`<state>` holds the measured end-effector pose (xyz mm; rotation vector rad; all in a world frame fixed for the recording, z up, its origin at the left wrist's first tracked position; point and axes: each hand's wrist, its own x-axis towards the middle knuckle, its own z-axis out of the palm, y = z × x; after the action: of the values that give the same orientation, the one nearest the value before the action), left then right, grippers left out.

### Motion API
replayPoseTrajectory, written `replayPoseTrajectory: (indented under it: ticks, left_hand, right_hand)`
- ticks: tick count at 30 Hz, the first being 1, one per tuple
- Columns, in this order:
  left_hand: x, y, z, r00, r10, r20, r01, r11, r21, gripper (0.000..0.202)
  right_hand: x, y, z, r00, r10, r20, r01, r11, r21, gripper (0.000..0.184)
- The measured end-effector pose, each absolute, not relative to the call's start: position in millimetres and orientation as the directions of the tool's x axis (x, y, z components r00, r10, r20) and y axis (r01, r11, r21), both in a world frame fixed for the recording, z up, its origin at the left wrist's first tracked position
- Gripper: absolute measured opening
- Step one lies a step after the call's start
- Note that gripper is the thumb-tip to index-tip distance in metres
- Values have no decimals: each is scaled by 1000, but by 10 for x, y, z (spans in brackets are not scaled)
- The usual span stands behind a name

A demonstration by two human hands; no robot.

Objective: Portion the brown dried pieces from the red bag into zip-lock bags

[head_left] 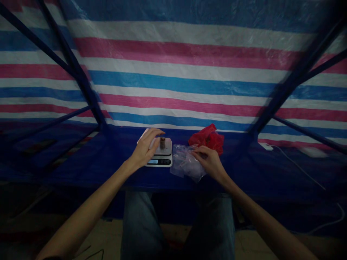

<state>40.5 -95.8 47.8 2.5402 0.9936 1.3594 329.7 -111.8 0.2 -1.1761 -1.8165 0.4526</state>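
Observation:
A white digital scale with a lit display sits on the blue tabletop. On its shiny plate rests a small brown item, too dark and small to name. My left hand hovers at the plate's left side, thumb and fingers apart around the item without visibly gripping it. To the right of the scale lies a loose pile of clear plastic bags. My right hand pinches the top edge of one bag at the pile. Just behind that hand is a red plastic bag, crumpled, with something dark inside.
Blue metal posts and braces frame the table on both sides. Striped plastic sheeting hangs behind it. A white plug or adapter with a cable lies at the right. My legs are under the front edge.

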Motion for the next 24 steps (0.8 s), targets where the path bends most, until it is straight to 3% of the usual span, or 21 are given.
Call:
replayPoseTrajectory:
  ticks: [1,4,6,9,12,15,18,21,24]
  left_hand:
    - [497,-976,455,444,583,680,525,-785,330,38]
    - [823,-1013,280,594,536,600,558,-812,173,84]
    - [1001,-982,164,632,515,579,547,-826,136,88]
    - [1129,-840,100,628,538,562,533,-824,192,85]
    - [1156,-652,137,612,586,532,507,-806,305,78]
    - [1176,-492,172,583,620,526,458,-785,417,64]
    - [1181,-369,164,566,621,542,417,-783,462,54]
    - [1123,-248,162,574,595,562,441,-804,400,47]
    - [1016,-145,227,605,548,578,499,-826,261,42]
  right_hand:
    - [3231,-1122,43,-55,875,482,445,453,-772,19]
    - [2986,-1174,109,78,936,344,122,333,-935,24]
    - [2850,-1195,113,75,962,263,-35,266,-963,23]
    - [2778,-1143,118,55,972,229,-95,234,-968,20]
    - [2827,-1004,157,95,931,353,-6,355,-935,16]
    - [2902,-845,194,108,798,593,207,565,-798,12]
    - [2950,-702,199,-16,614,789,368,738,-566,3]
    - [2970,-558,178,-176,432,884,443,837,-321,17]
    - [2974,-425,111,-309,316,897,515,849,-122,33]
